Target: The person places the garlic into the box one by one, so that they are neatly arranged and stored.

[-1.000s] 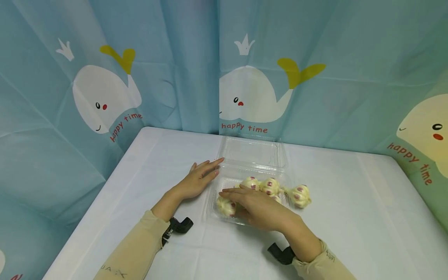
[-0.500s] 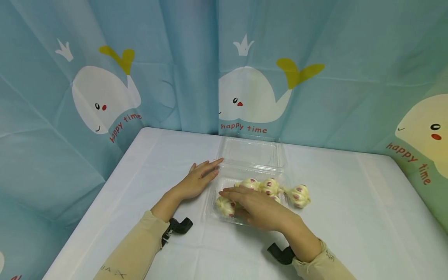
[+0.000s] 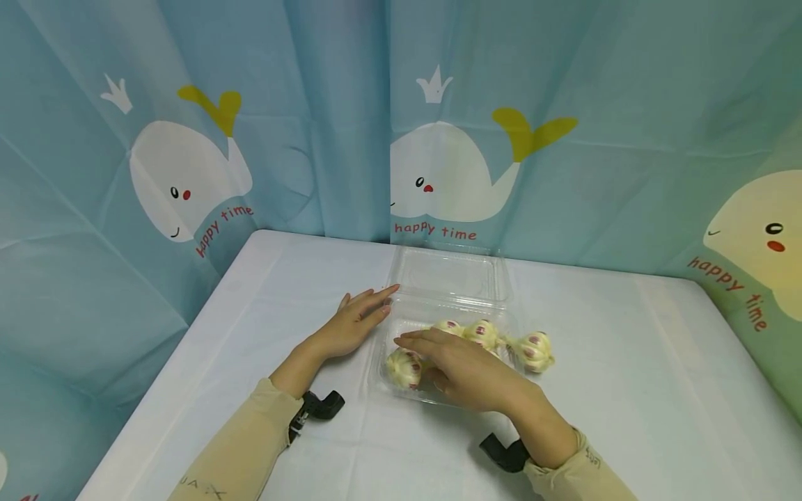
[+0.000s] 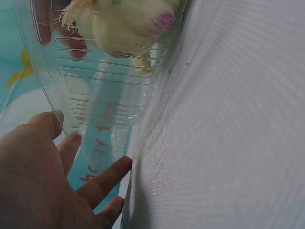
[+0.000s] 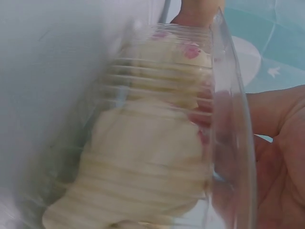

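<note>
On the white table (image 3: 626,417): a clear plastic box (image 3: 410,327), its lid (image 3: 447,275) laid back on the far side, towards the blue curtain (image 3: 601,69).
Front-left bulb (image 3: 403,369): garlic, inside the base of the box at its near left corner, beneath the fingers of the right hand (image 3: 466,369).
Back bulbs (image 3: 481,332): also inside, from the middle to the right; partly covered, so the full count cannot be read.
Loose bulb (image 3: 535,351): outside, just right of the box, stem turned towards it.
Left hand (image 3: 351,325): fingers extended and spread, grasping nothing; in the left wrist view the thumb appears to touch a corner of the rim.
Right-hand fingers: reaching over the front-left bulb; whether they grip it or merely lie on it cannot be told.
Bulb, handling (judged): light, firm, smooth, a little slippery; the ridged cloves should give some purchase.
Bulb, hold (judged): best round the widest part, thumb opposite fingers; the stem and root fringe would bend or fray.
Box, handling (judged): very light, thin and springy, apt to slide or buckle; best steadied lightly at a rim corner, never squeezed across its ribbed walls.
</note>
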The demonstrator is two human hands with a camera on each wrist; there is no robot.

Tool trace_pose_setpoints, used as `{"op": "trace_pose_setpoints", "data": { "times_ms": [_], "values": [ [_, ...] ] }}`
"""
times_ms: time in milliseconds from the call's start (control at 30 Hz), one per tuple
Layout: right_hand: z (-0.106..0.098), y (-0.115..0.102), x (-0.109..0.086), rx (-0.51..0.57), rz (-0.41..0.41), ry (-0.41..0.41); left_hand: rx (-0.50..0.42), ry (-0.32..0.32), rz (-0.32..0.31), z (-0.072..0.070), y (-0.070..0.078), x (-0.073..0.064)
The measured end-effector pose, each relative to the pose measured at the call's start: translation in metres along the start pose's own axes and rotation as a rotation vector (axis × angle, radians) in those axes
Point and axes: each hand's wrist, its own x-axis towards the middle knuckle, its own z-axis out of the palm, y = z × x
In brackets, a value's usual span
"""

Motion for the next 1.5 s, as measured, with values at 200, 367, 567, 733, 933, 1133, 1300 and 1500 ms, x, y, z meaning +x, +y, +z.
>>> {"op": "trace_pose_setpoints", "data": {
  "times_ms": [200, 367, 567, 733, 933, 1133, 1300, 1500],
  "values": [
    [-0.006, 0.000, 0.001, -0.008, 0.018, 0.032, -0.001, 0.007, 0.003, 0.000, 0.000, 0.000],
    [-0.010, 0.000, -0.002, 0.032, 0.036, 0.056, 0.001, 0.008, 0.008, 0.001, -0.002, 0.000],
    [-0.012, 0.001, -0.003, 0.049, 0.034, 0.069, -0.002, -0.002, 0.000, 0.001, -0.002, -0.001],
    [-0.013, 0.001, -0.004, 0.051, 0.040, 0.078, 0.000, -0.002, -0.002, 0.002, 0.000, -0.002],
    [-0.018, 0.004, -0.008, 0.024, 0.063, 0.100, 0.009, 0.007, -0.009, 0.002, 0.000, -0.001],
    [-0.025, 0.008, -0.015, -0.009, 0.121, 0.127, 0.019, 0.008, -0.020, 0.003, -0.001, -0.001],
    [-0.031, 0.012, -0.023, -0.026, 0.142, 0.162, 0.019, 0.012, -0.020, 0.003, 0.000, -0.001],
    [-0.037, 0.017, -0.033, -0.037, 0.165, 0.171, 0.015, 0.012, -0.020, 0.003, 0.000, -0.002]
  ]
}}
